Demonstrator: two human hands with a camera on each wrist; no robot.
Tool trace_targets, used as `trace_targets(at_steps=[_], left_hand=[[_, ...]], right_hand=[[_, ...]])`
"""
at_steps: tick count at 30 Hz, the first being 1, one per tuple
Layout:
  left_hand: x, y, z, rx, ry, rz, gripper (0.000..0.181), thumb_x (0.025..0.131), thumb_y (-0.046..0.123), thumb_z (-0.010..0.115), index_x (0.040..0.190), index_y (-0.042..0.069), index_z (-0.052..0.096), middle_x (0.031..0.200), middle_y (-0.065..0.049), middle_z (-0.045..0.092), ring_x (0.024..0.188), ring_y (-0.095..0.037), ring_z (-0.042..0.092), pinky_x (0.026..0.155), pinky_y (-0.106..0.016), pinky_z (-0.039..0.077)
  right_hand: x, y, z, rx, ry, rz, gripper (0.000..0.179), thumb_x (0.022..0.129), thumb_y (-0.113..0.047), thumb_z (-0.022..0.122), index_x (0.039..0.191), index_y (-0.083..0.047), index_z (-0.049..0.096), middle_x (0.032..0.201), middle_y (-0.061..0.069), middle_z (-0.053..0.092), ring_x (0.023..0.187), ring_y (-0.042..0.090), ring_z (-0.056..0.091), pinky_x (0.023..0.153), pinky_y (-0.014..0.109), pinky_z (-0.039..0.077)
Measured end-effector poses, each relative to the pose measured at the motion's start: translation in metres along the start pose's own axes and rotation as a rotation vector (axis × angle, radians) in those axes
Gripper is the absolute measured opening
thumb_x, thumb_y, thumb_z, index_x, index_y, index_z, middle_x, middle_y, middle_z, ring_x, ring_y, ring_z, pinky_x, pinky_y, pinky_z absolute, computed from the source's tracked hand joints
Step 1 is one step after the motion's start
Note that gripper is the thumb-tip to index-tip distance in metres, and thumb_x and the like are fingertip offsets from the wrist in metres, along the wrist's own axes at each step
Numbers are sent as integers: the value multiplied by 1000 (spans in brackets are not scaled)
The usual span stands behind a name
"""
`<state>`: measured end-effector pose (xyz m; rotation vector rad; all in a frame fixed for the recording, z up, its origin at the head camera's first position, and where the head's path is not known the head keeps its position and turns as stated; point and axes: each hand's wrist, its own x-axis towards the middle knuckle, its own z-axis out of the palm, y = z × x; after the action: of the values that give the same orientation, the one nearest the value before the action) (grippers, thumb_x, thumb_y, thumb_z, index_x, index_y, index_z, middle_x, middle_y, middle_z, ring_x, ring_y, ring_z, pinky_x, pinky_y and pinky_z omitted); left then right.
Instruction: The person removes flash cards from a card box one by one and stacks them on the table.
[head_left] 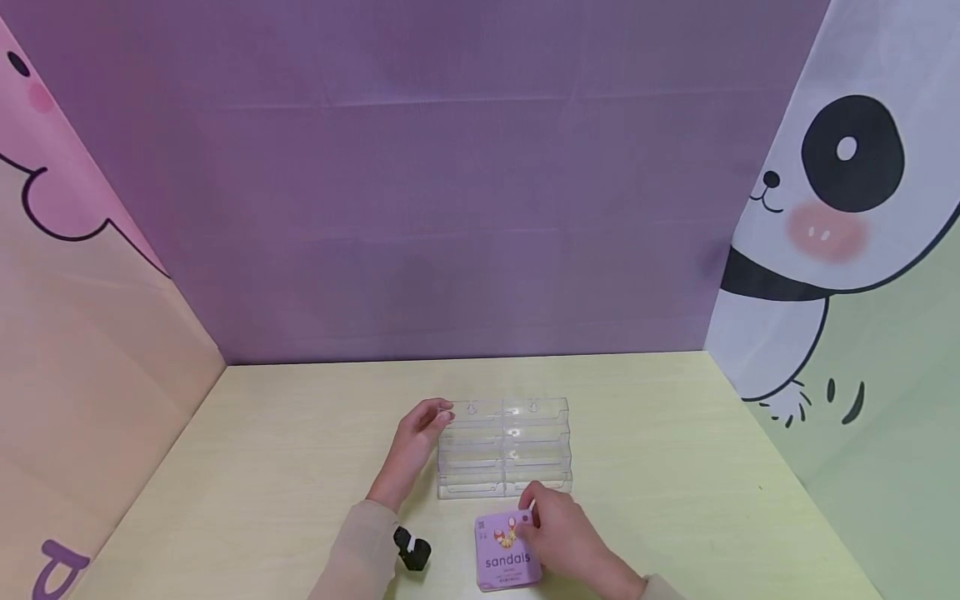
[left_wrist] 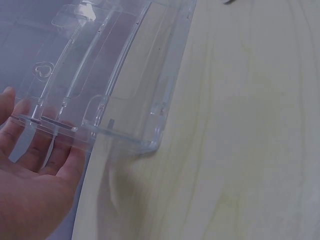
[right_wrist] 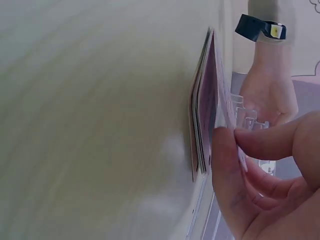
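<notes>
A clear plastic tiered card holder [head_left: 502, 458] stands on the table, with two columns of shallow pockets. My left hand [head_left: 408, 450] grips its left edge near the top; in the left wrist view the fingers curl behind the clear side [left_wrist: 95, 132]. Just in front of the holder lies a stack of purple cards, its top card [head_left: 504, 571] reading "sandals" under a picture. At the stack's right side, my right hand [head_left: 566, 533] pinches that card between thumb and fingers. The right wrist view shows the pinched card [right_wrist: 225, 90] tilted up from the stack [right_wrist: 194, 120].
The pale wooden table [head_left: 315, 442] surrounds the holder and cards. A black device [head_left: 412, 550] sits by the left wrist on a band. A purple backdrop [head_left: 465, 208] rises behind, with a panda-printed panel [head_left: 810, 250] at right and a pink-printed panel at left.
</notes>
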<state>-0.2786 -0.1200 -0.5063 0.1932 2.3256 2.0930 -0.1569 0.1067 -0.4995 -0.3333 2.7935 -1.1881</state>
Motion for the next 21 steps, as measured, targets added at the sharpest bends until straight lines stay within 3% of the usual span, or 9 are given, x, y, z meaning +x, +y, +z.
trace_targets(at_steps=[8,15,21], left_hand=[[-3,4,1,7,-3,7,27,105,14,56,127,-2,60,127,-22,65,123,-31,59,111,-51,39],[-1,0,-1,17,1,-12,31,105,21,59,128,2,61,133,-17,62,132,-33,51,114,-54,35],[-1,-2,-1,20,4,10,28,105,18,57,127,0,61,127,-19,66,124,-31,58,111,-53,39]], right_hand=[[2,-5,3,-147,4,31,19,86,-4,75,91,-9,57,72,-4,50,63,11,48,55,25,41],[3,-8,5,-305,16,38,21,86,-12,79,88,-11,58,76,-6,49,67,11,47,58,28,41],[3,-8,5,-338,22,5,24,85,-13,80,84,-11,56,75,-5,47,65,10,45,55,27,40]])
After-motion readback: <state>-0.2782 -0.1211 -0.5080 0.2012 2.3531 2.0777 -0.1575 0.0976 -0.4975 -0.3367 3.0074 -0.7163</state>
